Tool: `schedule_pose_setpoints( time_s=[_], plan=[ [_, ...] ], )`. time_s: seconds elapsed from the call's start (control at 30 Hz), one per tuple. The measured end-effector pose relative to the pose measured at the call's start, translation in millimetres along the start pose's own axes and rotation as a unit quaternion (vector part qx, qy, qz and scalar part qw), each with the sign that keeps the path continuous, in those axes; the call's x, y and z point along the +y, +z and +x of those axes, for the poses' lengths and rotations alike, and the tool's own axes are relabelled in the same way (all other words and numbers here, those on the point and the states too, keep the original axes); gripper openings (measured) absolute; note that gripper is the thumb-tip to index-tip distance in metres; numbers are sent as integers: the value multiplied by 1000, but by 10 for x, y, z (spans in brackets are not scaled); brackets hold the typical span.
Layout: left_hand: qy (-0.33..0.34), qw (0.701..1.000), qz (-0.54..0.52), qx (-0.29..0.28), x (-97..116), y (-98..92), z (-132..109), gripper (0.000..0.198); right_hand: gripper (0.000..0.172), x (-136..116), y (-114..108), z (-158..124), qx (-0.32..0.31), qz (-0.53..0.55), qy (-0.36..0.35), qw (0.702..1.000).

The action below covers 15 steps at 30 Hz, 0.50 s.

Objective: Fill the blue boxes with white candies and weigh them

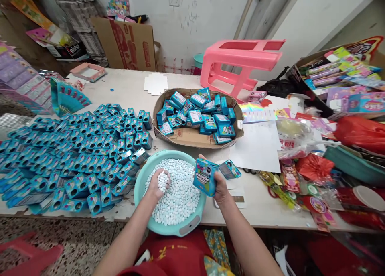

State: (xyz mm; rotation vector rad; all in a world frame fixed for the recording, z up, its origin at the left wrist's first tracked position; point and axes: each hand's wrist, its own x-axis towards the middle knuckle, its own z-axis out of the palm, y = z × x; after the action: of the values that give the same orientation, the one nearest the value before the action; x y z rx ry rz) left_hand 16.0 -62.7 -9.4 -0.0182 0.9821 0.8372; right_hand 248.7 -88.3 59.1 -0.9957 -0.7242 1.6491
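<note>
Small pale candies point(177, 191) fill a light teal basin point(139, 191) at the table's front edge. My left hand point(158, 183) is cupped around a heap of these candies, low over the basin's left half. In my right hand point(221, 187) is a small blue candy box point(205, 176), printed "Caramelo Macizo", tilted beside the basin's right rim. Its face is turned toward me, and my fingers wrap its right side. Just behind that hand, another blue box point(230, 169) with a dark round hole lies on the table.
Many blue boxes with round holes point(90, 147) stand in rows at left. A cut-down cardboard tray point(192, 137) behind the basin holds more blue boxes. A pink plastic stool point(240, 59) lies on its side at the back. Wrappers and a red bag point(361, 133) crowd the right.
</note>
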Motion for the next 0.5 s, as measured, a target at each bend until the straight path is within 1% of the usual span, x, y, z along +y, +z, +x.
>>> schedule_pose_setpoints(
  time_s=[0.07, 0.13, 0.23, 0.3, 0.33, 0.4, 0.47, 0.5],
  plan=[
    [5, 1000, -2, -9, 8, 1, -7, 13, 86, -3, -35, -29, 33, 3, 9, 999],
    [4, 1000, -2, -9, 11, 5, -4, 13, 89, 4, -56, -53, 40, 18, 30, 999],
    [2, 1000, -2, -5, 10, 31, 4, 13, 81, 62, -56, -84, 26, 57, 68, 996],
    [4, 1000, -1, -8, 18, 70, -13, 14, 72, 128, -40, -98, 31, 54, 68, 996],
    [7, 1000, 0, -10, 28, 98, -34, 14, 67, 163, -27, -103, 39, 34, 63, 997],
    [21, 1000, -1, -17, 65, 176, -112, 16, 57, 228, 13, -106, 55, -40, 51, 996],
    [48, 998, -5, -33, 114, 286, -233, 17, 49, 281, 80, -106, 60, -153, 27, 986],
    [64, 997, -7, -44, 138, 351, -301, 17, 46, 305, 123, -106, 59, -213, 1, 975]
  ],
)
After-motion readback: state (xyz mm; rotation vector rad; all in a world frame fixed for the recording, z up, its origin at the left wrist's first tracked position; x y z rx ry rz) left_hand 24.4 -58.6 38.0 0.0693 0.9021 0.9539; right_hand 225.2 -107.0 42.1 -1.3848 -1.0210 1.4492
